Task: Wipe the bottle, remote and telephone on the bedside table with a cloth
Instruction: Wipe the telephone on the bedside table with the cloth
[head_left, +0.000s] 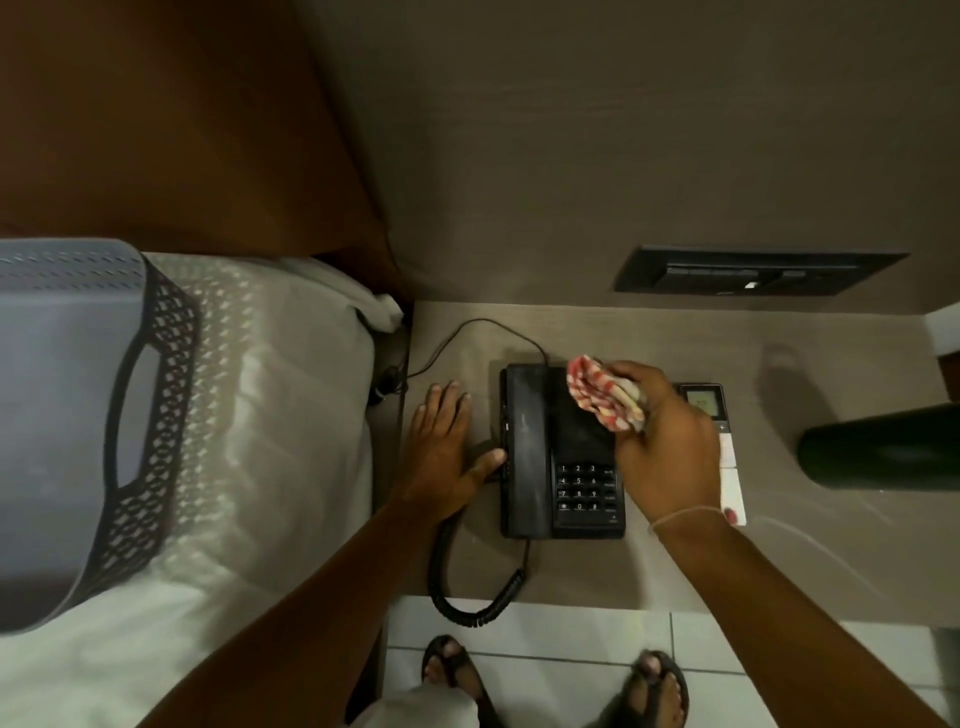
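A black telephone (540, 457) with its handset on the left lies on the bedside table (649, 332). My right hand (670, 441) grips a folded red-and-white checked cloth (602, 397) and holds it over the phone's upper right part. My left hand (447, 447) rests flat on the table left of the phone, thumb touching its side. A white remote (727, 457) with a small display lies right of the phone, partly hidden by my right hand. A dark bottle (878, 447) stands at the right edge.
A bed with white sheets (270, 441) and a grey laundry basket (78, 426) lies to the left. The coiled phone cord (467, 597) hangs over the table's front edge. A dark switch panel (753, 275) sits on the wall behind. My sandalled feet stand on white tiles.
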